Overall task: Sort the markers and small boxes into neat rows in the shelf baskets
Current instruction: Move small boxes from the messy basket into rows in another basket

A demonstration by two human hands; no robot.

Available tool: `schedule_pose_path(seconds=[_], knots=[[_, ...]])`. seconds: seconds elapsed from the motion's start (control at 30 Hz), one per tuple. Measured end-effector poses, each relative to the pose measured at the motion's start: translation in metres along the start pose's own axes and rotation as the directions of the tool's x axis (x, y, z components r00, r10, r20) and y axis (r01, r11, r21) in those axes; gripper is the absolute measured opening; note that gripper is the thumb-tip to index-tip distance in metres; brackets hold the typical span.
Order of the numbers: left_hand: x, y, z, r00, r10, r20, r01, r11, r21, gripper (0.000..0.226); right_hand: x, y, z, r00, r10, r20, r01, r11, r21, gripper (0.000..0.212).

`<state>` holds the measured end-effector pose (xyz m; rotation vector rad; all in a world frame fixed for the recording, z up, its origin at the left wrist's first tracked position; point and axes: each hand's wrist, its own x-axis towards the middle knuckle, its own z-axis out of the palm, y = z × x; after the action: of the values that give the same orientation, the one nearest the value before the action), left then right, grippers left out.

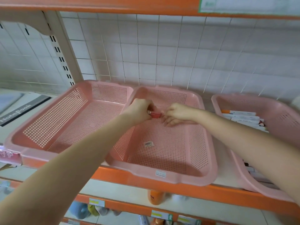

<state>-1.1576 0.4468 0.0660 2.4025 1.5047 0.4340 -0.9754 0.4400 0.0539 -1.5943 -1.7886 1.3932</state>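
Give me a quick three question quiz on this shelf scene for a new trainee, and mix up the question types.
1. Multiple choice: which pink basket holds the markers? A, left. B, middle. C, right.
2. True or false: the left hand grips a small red item over the middle basket.
3. Short answer: what lies on the middle basket's floor, toward its front?

Key: 1, C, the right basket. 2, true. 3, a barcode sticker.
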Motion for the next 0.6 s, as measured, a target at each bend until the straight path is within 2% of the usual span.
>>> schedule_pose_path(seconds=[0.07,0.13,0.3,0.4,0.5,0.6], knots=[[-0.004,0.002,0.001,0.999,0.032,-0.039,-0.034,0.998,-0.051,0.021,-0.005,0.001,-0.001,1.0,0.003,-0.028,0.001,0.993,0.114,0.036],[-0.005,0.004,0.003,0.998,0.058,-0.033,-0.061,0.994,-0.091,0.022,-0.009,0.003,-0.002,1.0,-0.007,-0.025,0.01,0.99,0.139,0.042],[-0.006,0.004,0.007,0.995,0.097,-0.033,-0.1,0.988,-0.119,0.023,-0.015,0.005,-0.002,0.996,-0.081,-0.022,0.083,0.991,0.108,0.031],[-0.008,0.002,0.006,0.994,0.108,-0.012,-0.109,0.988,-0.107,0.028,-0.013,0.003,-0.003,0.988,-0.128,-0.086,0.123,0.991,-0.06,0.025],[-0.011,0.002,0.004,0.994,0.106,-0.013,-0.106,0.988,-0.112,0.036,-0.01,0.002,-0.003,0.972,-0.166,-0.165,0.125,0.964,-0.234,0.031],[-0.011,0.0,0.003,0.997,0.08,0.003,-0.079,0.995,-0.053,0.034,-0.008,-0.003,0.002,0.955,-0.214,-0.204,0.126,0.92,-0.372,0.029]])
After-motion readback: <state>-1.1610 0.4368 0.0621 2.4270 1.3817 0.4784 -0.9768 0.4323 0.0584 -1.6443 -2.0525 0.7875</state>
